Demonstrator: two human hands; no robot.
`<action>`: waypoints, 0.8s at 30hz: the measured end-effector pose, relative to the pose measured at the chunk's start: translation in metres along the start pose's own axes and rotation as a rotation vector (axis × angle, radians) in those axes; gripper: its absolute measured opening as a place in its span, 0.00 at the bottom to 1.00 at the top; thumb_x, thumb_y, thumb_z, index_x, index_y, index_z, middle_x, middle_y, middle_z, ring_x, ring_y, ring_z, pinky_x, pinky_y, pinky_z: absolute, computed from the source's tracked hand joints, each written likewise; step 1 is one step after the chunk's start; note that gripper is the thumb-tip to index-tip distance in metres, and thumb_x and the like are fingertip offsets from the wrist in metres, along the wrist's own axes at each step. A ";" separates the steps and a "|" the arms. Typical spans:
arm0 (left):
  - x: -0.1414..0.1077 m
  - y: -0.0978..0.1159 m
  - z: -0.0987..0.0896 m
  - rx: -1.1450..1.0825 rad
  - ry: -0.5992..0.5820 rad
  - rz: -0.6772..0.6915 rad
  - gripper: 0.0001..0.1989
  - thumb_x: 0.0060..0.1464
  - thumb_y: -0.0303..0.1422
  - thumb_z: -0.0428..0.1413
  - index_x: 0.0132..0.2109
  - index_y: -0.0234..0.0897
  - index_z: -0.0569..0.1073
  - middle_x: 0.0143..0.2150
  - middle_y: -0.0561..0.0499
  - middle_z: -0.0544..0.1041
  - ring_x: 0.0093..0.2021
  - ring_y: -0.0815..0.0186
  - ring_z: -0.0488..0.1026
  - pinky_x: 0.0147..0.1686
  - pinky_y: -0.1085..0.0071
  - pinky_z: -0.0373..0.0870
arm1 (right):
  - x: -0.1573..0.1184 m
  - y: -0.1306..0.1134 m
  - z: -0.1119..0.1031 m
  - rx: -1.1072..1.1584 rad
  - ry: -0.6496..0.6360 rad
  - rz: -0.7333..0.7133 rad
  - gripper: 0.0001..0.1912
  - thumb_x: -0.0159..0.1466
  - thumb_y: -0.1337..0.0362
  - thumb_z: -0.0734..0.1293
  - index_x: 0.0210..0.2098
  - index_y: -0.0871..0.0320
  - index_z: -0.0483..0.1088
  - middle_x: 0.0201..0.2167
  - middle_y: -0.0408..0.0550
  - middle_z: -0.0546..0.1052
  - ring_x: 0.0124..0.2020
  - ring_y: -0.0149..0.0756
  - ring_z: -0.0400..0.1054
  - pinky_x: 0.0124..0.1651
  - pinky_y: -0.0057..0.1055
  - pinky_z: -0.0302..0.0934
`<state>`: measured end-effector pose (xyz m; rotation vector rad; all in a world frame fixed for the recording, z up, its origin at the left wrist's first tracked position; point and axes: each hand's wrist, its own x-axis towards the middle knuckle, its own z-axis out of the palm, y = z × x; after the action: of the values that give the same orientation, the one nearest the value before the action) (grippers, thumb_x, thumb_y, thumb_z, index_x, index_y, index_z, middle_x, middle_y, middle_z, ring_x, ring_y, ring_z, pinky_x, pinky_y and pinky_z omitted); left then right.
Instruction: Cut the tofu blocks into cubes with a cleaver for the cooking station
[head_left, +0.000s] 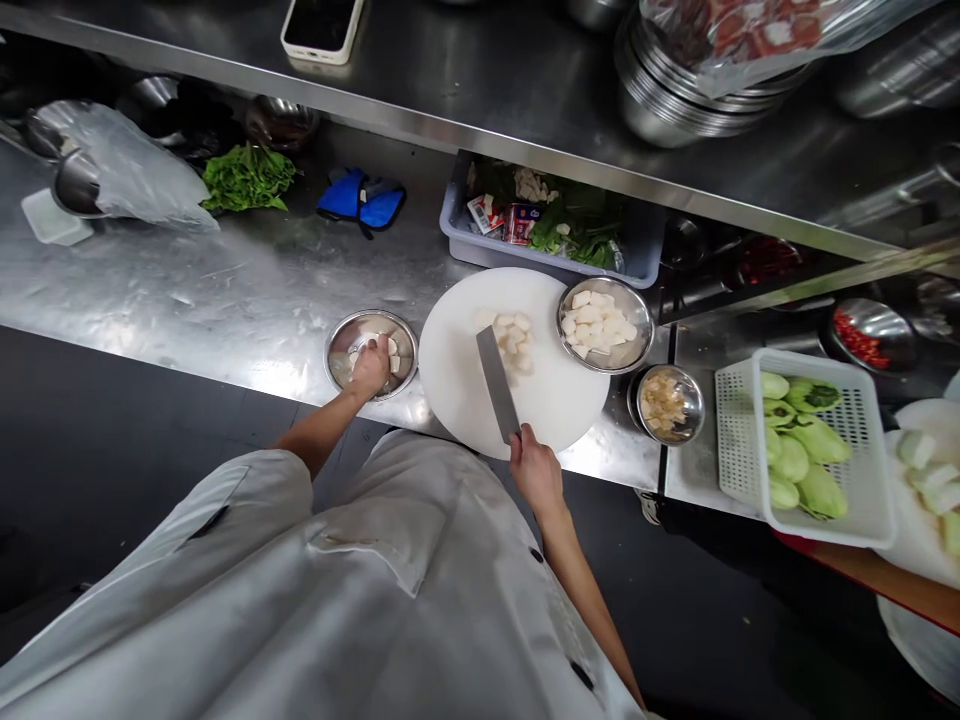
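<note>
My right hand (537, 468) is closed round the handle of a cleaver (496, 385). The blade lies over a round white cutting board (451, 350), beside a small heap of white cut pieces (516, 338). My left hand (372, 366) reaches into a steel bowl (335, 335) left of the board, its fingers curled among white chunks (394, 362). Its fingertips are partly hidden, so what they grip does not show clearly. Another steel bowl (646, 345), on the board's right edge, is filled with similar white pieces (596, 322).
A small bowl of yellowish bits (664, 403) stands right of the board. Beyond it is a white basket (874, 470) of green squash-like vegetables (823, 440), near another person's arm (892, 580). A grey tub (495, 250) of greens and packets sits behind, under a metal shelf (480, 90).
</note>
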<state>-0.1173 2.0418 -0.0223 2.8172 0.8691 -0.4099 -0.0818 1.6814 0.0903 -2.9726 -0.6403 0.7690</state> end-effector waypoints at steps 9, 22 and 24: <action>0.018 -0.024 -0.009 -0.207 -0.120 -0.036 0.22 0.60 0.29 0.56 0.60 0.29 0.71 0.55 0.32 0.77 0.56 0.47 0.76 0.56 0.55 0.72 | 0.000 -0.001 -0.002 -0.017 -0.015 -0.014 0.14 0.79 0.61 0.53 0.53 0.60 0.65 0.36 0.51 0.81 0.36 0.39 0.75 0.31 0.33 0.44; -0.006 0.096 -0.036 -0.580 0.113 0.516 0.11 0.59 0.29 0.61 0.49 0.36 0.75 0.48 0.44 0.77 0.48 0.58 0.76 0.51 0.60 0.76 | 0.009 0.013 -0.005 0.050 0.016 -0.026 0.16 0.78 0.62 0.54 0.59 0.63 0.65 0.39 0.54 0.80 0.36 0.41 0.73 0.34 0.32 0.49; -0.007 0.126 -0.027 -0.444 0.142 0.584 0.10 0.59 0.28 0.61 0.48 0.32 0.74 0.48 0.39 0.76 0.51 0.54 0.74 0.54 0.57 0.74 | 0.009 0.016 -0.008 0.043 0.020 -0.018 0.16 0.78 0.61 0.55 0.58 0.62 0.66 0.37 0.53 0.80 0.35 0.40 0.72 0.34 0.32 0.47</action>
<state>-0.0453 1.9414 0.0153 2.5287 0.0992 0.0647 -0.0645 1.6708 0.0911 -2.9278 -0.6404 0.7409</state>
